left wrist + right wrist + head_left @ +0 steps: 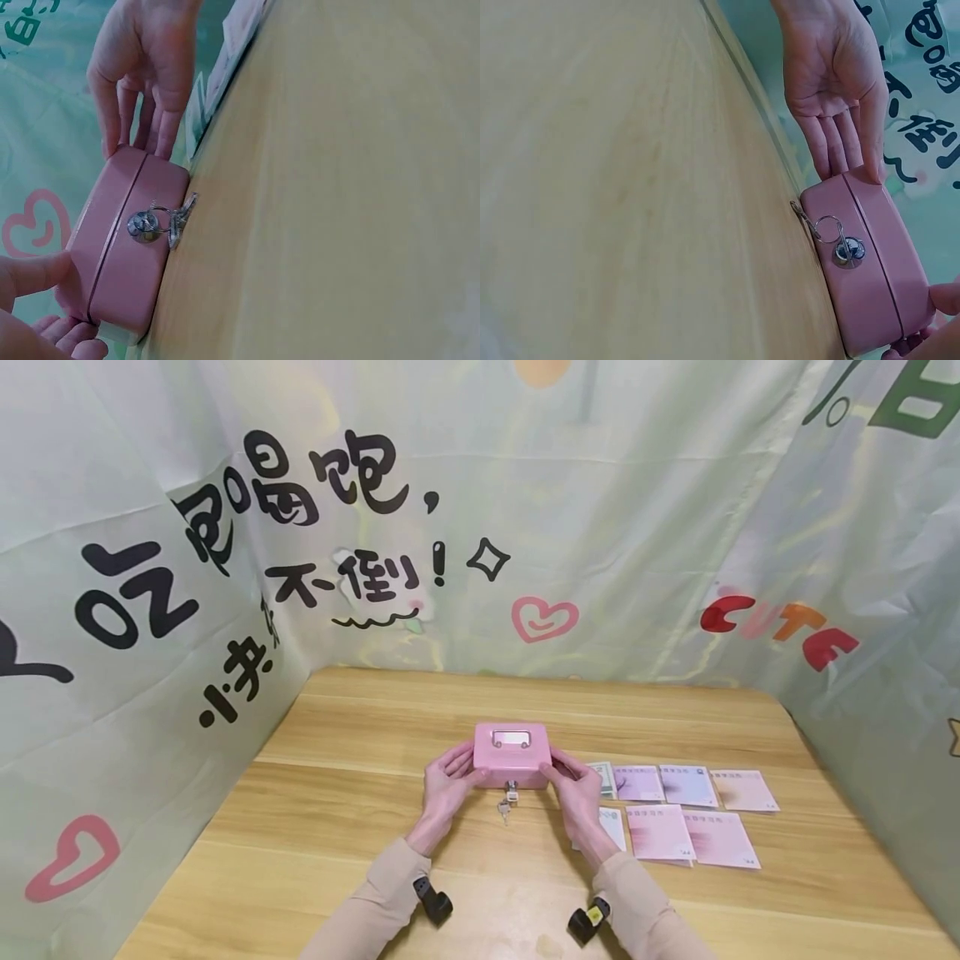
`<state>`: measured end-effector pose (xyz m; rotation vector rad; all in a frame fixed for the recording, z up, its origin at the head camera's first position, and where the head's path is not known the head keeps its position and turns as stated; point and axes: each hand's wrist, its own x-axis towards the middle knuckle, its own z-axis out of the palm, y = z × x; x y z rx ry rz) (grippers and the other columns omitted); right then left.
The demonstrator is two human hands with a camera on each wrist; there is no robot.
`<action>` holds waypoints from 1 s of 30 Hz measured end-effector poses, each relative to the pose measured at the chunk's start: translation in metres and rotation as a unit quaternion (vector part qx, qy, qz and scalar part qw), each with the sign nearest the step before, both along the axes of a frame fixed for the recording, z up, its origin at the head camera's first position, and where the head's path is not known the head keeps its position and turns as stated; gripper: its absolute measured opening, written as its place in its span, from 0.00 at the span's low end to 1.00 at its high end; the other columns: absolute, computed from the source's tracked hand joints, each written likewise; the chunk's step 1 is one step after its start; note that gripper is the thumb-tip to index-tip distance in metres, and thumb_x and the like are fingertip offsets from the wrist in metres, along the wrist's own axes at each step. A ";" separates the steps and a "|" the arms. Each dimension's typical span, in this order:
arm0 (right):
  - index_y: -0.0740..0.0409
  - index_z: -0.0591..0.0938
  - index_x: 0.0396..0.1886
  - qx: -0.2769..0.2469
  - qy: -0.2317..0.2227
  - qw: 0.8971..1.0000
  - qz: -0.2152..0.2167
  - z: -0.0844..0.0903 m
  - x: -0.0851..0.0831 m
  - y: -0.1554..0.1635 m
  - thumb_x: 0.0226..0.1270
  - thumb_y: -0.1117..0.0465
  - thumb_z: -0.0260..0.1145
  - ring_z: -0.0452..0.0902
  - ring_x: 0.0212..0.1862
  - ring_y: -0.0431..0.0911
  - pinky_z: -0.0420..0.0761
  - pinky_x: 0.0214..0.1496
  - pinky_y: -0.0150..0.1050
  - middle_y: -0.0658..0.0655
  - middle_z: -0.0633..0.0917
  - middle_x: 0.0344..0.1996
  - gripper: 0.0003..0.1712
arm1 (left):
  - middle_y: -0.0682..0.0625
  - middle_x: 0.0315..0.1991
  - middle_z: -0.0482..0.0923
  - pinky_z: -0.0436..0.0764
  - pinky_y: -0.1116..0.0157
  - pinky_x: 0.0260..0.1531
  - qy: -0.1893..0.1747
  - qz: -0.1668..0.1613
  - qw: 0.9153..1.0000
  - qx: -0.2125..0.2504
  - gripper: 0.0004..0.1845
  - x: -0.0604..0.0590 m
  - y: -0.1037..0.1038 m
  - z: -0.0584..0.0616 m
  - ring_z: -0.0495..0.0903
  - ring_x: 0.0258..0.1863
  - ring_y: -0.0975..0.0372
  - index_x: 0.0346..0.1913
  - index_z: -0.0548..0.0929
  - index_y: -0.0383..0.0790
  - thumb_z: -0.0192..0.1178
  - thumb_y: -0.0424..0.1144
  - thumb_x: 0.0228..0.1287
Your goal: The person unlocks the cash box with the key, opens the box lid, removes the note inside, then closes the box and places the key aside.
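A small pink cash box (512,768) with a metal handle on its lid sits on the wooden table, lid down. Keys (505,810) on a ring hang from the lock (143,226) at its front. My left hand (447,787) grips the box's left end, thumb at the front corner and fingers along the side. At the opposite end my right hand (577,792) holds it the same way. In the right wrist view the left hand (835,82) shows at the top, its fingertips against the box (866,259); the right hand is partly cut off there.
To the right of the box, folded banknotes (688,785) lie in two rows on the table (375,718), several of them pink or purple. The right hand overlaps the nearest notes. Printed cloth walls (615,543) rise behind the table and at both sides.
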<state>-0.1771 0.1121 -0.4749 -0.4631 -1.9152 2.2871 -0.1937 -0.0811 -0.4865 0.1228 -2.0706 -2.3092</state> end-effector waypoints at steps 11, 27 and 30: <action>0.69 0.72 0.68 0.018 0.002 0.999 0.038 -0.003 -0.004 0.004 0.65 0.75 0.63 0.70 0.73 0.59 0.77 0.65 0.30 0.71 0.72 0.70 0.30 | 0.33 0.74 0.63 0.66 0.48 0.77 -0.011 -0.067 0.998 -0.018 0.43 -0.011 -0.002 0.005 0.65 0.74 0.41 0.75 0.60 0.30 0.67 0.27 0.56; 0.68 0.72 0.68 0.005 0.004 0.998 0.062 -0.004 -0.005 0.005 0.66 0.75 0.61 0.69 0.73 0.59 0.79 0.61 0.24 0.70 0.72 0.70 0.30 | 0.34 0.81 0.46 0.50 0.48 0.82 0.016 -0.194 0.976 -0.092 0.57 -0.035 -0.008 0.003 0.49 0.81 0.43 0.80 0.44 0.33 0.72 0.29 0.55; 0.68 0.72 0.68 -0.002 0.006 0.998 0.058 -0.003 -0.004 0.004 0.66 0.75 0.61 0.69 0.73 0.59 0.79 0.60 0.23 0.70 0.72 0.70 0.30 | 0.34 0.80 0.48 0.54 0.46 0.81 0.024 -0.200 0.972 -0.121 0.56 -0.036 -0.010 0.004 0.53 0.79 0.41 0.80 0.46 0.34 0.72 0.32 0.56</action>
